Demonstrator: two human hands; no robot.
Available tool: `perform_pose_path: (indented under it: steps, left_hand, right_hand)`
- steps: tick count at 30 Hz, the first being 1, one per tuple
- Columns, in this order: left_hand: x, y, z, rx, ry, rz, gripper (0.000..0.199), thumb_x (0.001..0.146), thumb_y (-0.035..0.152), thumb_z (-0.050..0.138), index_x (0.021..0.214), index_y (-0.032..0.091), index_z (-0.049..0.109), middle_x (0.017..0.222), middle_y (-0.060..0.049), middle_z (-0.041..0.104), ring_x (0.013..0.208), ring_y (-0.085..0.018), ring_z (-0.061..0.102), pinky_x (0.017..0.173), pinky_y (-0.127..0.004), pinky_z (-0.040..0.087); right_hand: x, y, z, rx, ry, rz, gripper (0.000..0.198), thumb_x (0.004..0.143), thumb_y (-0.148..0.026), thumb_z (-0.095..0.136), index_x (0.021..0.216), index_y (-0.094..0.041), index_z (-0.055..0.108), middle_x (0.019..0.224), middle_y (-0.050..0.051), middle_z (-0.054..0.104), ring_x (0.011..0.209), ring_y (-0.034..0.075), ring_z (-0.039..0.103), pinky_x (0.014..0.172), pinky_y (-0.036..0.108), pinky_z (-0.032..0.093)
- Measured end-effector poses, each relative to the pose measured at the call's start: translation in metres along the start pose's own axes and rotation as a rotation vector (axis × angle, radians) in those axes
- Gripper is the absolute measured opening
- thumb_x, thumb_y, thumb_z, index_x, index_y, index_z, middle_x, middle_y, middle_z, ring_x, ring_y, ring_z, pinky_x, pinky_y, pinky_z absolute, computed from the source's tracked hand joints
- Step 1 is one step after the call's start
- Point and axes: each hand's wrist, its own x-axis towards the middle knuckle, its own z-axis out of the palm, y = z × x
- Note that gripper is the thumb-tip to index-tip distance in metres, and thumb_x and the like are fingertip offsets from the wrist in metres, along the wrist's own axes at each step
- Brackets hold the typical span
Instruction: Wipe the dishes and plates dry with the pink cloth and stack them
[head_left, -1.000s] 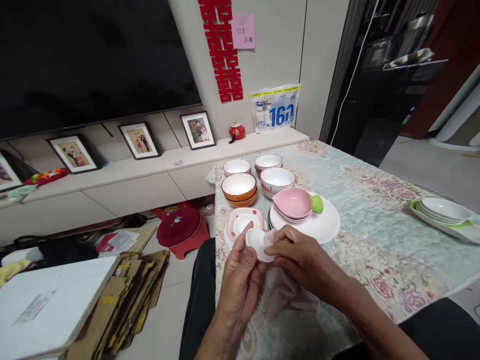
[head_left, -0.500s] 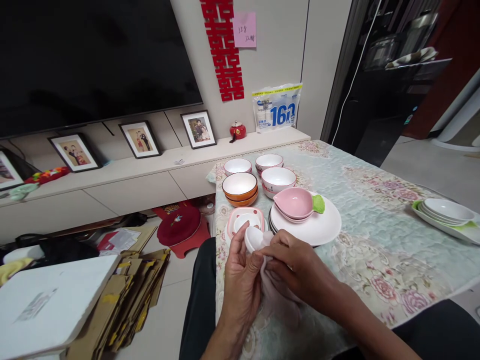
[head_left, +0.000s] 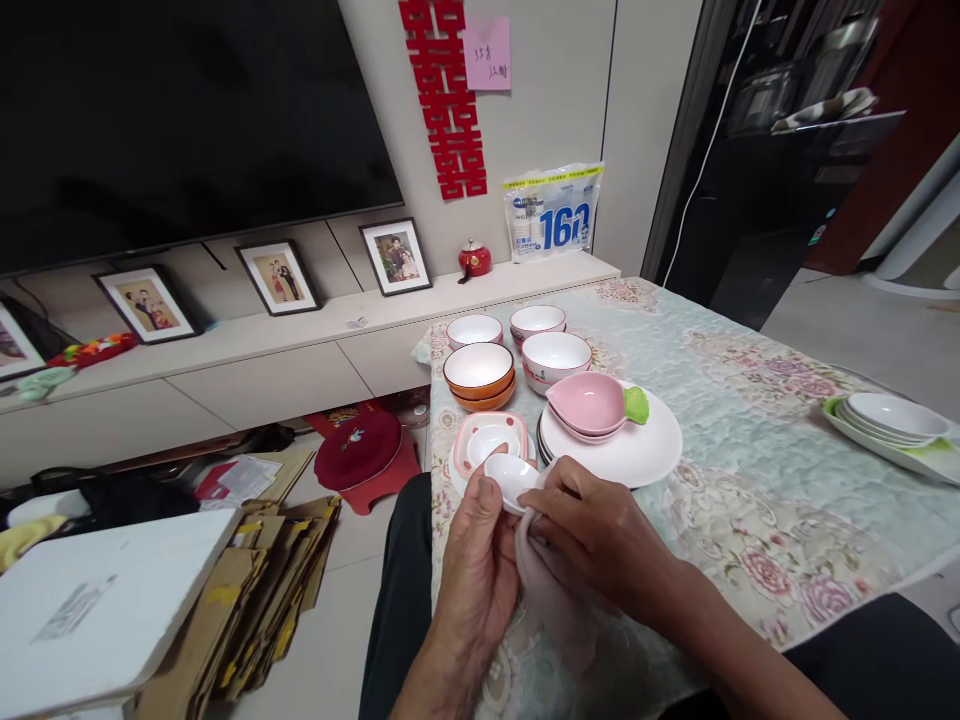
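Observation:
A small white dish (head_left: 510,480) is pinched at its left rim by my left hand (head_left: 480,550), its hollow facing up toward me. My right hand (head_left: 600,525) is closed on a pale pinkish cloth (head_left: 551,590) and presses it to the dish's right rim. The cloth's lower end hangs over the table edge. Just beyond my hands lies a square pink-rimmed dish (head_left: 465,440) with a small white bowl (head_left: 491,440) in it. To the right, pink leaf-handled bowls (head_left: 589,402) sit stacked on a large white plate (head_left: 660,440).
Behind stand orange bowls (head_left: 480,375), red-rimmed white bowls (head_left: 556,360) and more stacked bowls. White dishes (head_left: 892,420) rest on a green-edged plate at the table's right. Left on the floor are a red stool (head_left: 367,455), flattened cardboard (head_left: 247,590) and a white foam box (head_left: 112,600).
The small dish has turned, so more of its hollow now faces up. My left thumb has moved up onto its rim, while my right hand keeps the cloth against it.

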Motion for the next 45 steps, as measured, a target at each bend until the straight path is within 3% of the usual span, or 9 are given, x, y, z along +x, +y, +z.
perform_pose_path:
  steps: [5,10,15,19,25,31,35,41,45]
  left_hand:
    - [0.002,-0.003,-0.005,0.061,-0.071,-0.029,0.049,0.081,0.032,0.078,0.126,0.019,0.064,0.122,-0.011,0.073,0.114,-0.025,0.067,0.103,-0.035,0.049]
    - [0.001,-0.005,-0.007,0.091,-0.113,0.069,0.067,0.07,0.027,0.087,0.131,0.022,0.061,0.123,-0.012,0.073,0.113,-0.027,0.068,0.1,-0.037,0.051]
    - [0.003,0.004,-0.003,0.087,-0.079,0.032,0.042,0.083,0.04,0.074,0.118,0.016,0.069,0.112,-0.012,0.077,0.109,-0.027,0.07,0.098,-0.038,0.054]
    - [0.006,0.009,-0.001,0.035,-0.027,-0.117,0.041,0.088,0.048,0.066,0.109,0.014,0.074,0.101,-0.012,0.079,0.108,-0.028,0.07,0.1,-0.04,0.054]
    - [0.0,0.004,-0.003,0.073,-0.138,-0.035,0.055,0.072,0.031,0.085,0.124,0.021,0.068,0.127,-0.011,0.072,0.121,-0.028,0.064,0.107,-0.038,0.047]
    - [0.003,0.002,-0.007,0.046,-0.124,-0.034,0.041,0.082,0.04,0.075,0.117,0.017,0.072,0.11,-0.011,0.077,0.106,-0.025,0.07,0.098,-0.036,0.053]
    - [0.004,0.002,-0.01,0.012,-0.156,-0.142,0.043,0.084,0.045,0.072,0.114,0.014,0.075,0.1,-0.012,0.079,0.091,-0.022,0.073,0.083,-0.031,0.057]
    - [0.001,-0.002,-0.012,0.088,-0.332,-0.211,0.052,0.08,0.032,0.079,0.128,0.018,0.067,0.109,-0.011,0.076,0.099,-0.022,0.07,0.088,-0.029,0.052]
    - [0.001,-0.005,-0.009,0.154,-0.471,-0.248,0.05,0.08,0.03,0.079,0.127,0.018,0.068,0.106,-0.01,0.075,0.104,-0.025,0.067,0.092,-0.032,0.049]
  right_hand:
    - [0.001,0.005,0.0,0.068,0.046,-0.033,0.017,0.087,-0.011,0.053,0.078,-0.017,0.066,0.093,0.007,0.059,0.072,0.013,0.054,0.063,0.024,0.044]
    - [0.001,0.006,-0.003,0.1,0.005,-0.06,0.018,0.09,-0.01,0.052,0.082,-0.018,0.067,0.09,0.006,0.064,0.078,0.015,0.059,0.067,0.024,0.048]
    - [0.001,0.02,0.002,0.059,-0.001,-0.126,0.022,0.09,-0.008,0.051,0.098,-0.018,0.069,0.099,0.007,0.067,0.079,0.014,0.061,0.066,0.023,0.048]
    - [0.001,0.023,0.001,0.077,-0.018,-0.153,0.024,0.09,-0.007,0.05,0.098,-0.02,0.068,0.095,0.006,0.067,0.079,0.014,0.061,0.066,0.023,0.048]
    - [0.001,0.015,-0.005,0.121,-0.024,-0.095,0.021,0.094,-0.01,0.049,0.094,-0.019,0.068,0.092,0.006,0.066,0.079,0.015,0.061,0.068,0.024,0.05]
    - [0.0,0.017,-0.007,0.123,-0.082,-0.1,0.022,0.093,-0.01,0.052,0.096,-0.02,0.07,0.095,0.005,0.067,0.081,0.015,0.061,0.068,0.024,0.048]
    - [-0.003,0.029,-0.027,0.322,-0.173,-0.058,0.024,0.094,-0.011,0.054,0.104,-0.023,0.072,0.098,0.004,0.067,0.085,0.014,0.064,0.07,0.023,0.05]
    - [-0.001,0.034,-0.034,0.27,0.051,0.041,0.019,0.094,-0.015,0.058,0.105,-0.022,0.072,0.092,0.005,0.071,0.088,0.018,0.066,0.077,0.029,0.052]
    - [-0.001,0.012,-0.021,0.158,0.134,-0.03,0.019,0.095,-0.013,0.053,0.099,-0.02,0.071,0.091,0.005,0.071,0.083,0.016,0.066,0.073,0.027,0.051]
